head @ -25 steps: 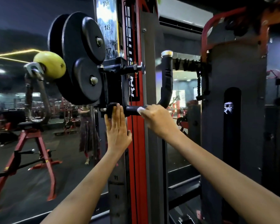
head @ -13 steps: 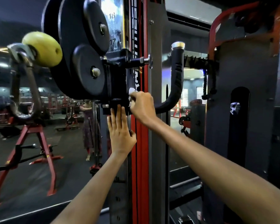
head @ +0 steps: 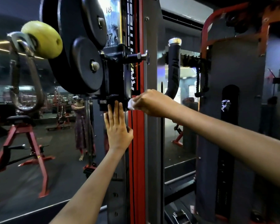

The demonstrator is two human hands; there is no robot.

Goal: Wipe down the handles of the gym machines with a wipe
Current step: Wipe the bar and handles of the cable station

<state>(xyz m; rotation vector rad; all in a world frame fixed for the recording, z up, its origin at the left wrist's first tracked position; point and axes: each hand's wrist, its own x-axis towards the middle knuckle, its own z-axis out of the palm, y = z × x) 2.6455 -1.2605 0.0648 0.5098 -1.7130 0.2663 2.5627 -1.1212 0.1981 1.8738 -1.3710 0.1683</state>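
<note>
Two bare forearms reach in from the bottom edge toward a gym machine. Nearest, the left hand (head: pixel 118 128) lies flat with straight fingers together, pressed against the grey numbered upright (head: pixel 117 183), its fingertips touching the underside of the black metal carriage (head: pixel 114 78). Just right of it, the right hand (head: pixel 152 102) curls its fingers around a crumpled white wipe (head: pixel 131 104), which shows only as a small soft wad at the knuckles, pressed where the handle (head: pixel 174 68) meets the carriage. That handle is a black padded bar, J-shaped, curving up from behind the right hand to a shiny metal end cap. A glossy red post (head: pixel 138 143) runs vertically beside the grey upright, with white lettering on a black strip higher up; the lettering is too cut off to read. Bolted to the carriage's left side are round black pulley discs (head: pixel 81 46), matte and smooth, with a silver bolt at one hub. Left of them, a yellow rounded stopper ball (head: pixel 42 39) sits against a worn steel carabiner (head: pixel 24 75). To the right stands a dark grey weight-stack housing (head: pixel 233 110) with a tall rounded slot, framed above by red tubing. Behind the machine, a mirror wall (head: pixel 39 159) reflects dark rubber flooring, a red-legged bench frame (head: pixel 23 143), and the person in a long patterned garment.
</note>
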